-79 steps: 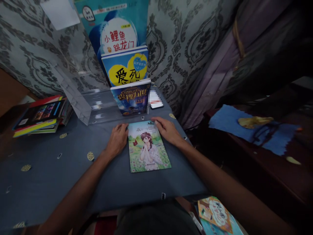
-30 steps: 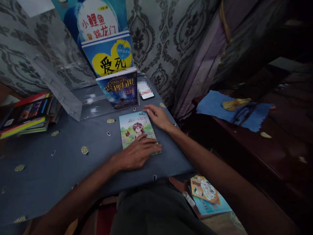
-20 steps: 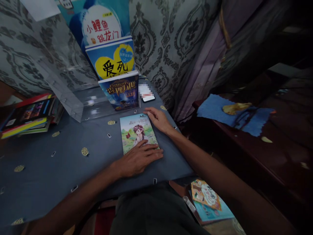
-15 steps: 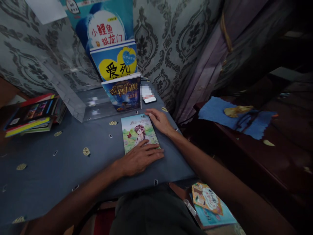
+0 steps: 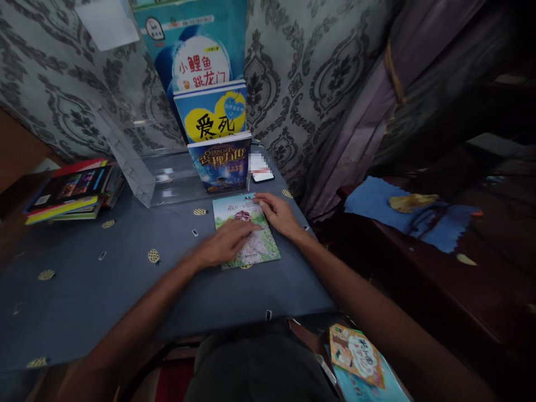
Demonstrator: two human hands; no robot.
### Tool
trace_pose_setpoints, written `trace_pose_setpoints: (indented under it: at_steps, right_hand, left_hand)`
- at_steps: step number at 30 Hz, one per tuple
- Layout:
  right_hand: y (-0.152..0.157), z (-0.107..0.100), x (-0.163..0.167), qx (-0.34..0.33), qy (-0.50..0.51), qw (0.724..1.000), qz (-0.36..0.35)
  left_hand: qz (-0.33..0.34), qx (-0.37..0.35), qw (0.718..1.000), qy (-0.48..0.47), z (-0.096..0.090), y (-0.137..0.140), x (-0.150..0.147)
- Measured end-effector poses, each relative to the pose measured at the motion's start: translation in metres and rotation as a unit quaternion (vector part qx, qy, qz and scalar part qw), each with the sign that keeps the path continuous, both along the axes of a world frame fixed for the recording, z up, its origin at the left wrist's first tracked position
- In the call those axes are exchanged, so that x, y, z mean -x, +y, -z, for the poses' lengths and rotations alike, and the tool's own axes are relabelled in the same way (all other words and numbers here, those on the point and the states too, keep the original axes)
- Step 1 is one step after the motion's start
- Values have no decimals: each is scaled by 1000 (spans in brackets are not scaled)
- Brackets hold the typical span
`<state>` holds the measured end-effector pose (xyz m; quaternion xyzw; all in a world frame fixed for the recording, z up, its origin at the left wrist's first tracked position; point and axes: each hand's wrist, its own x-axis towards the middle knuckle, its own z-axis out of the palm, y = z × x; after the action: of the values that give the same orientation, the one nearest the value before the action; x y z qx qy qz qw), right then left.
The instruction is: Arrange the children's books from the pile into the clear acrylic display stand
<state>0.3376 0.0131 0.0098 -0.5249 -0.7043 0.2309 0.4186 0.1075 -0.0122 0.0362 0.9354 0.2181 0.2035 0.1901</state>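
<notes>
1. The book (image 5: 256, 249) with a painted cover lies flat on the surface (image 5: 104, 279), in its right-hand part, between the near edge and the display stand, with its lower right corner pointing toward the right edge.
2. The left hand (image 5: 229, 240) reaches in from the book's left side and lies across the middle of the cover, so the book is directly beneath it. Its fingers are extended and close together, pointing toward the book's right edge; they are slightly blurred, and how firmly they press I cannot tell.
3. The right hand (image 5: 277, 215) is at the book's upper right corner, its fingertips over the end of the title. The hand is loosely bent with some room between thumb and fingers; the book lies to its left and nearer the near edge.
4. Just beyond the book, toward the far edge, a dark blue book (image 5: 221, 170) stands upright at the front of the clear display stand (image 5: 142, 192), with taller books behind it.
5. A phone (image 5: 263, 175) lies right of the stand, near the far right corner.
6. A stack of books (image 5: 69, 195) sits toward the far left.
</notes>
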Motion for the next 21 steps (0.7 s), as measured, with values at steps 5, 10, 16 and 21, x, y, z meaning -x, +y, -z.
trace_pose_setpoints:
  at_steps: [5, 10, 16, 21]
  right_hand:
    - [-8, -5, 8, -15, -118, 993, 7]
    - [-20, -13, 40, -72, -234, 966, -87]
    - [-27, -11, 73, -87, -285, 919, -258]
    - [-42, -9, 73, -105, -268, 900, -328]
  left_hand:
    - [-202, -25, 979, -17, 15, 58, 44]
    - [-210, -5, 977, -31, 25, 69, 59]
    - [-204, -18, 978, -35, 30, 68, 57]
    - [-206, -19, 978, -23, 30, 68, 58]
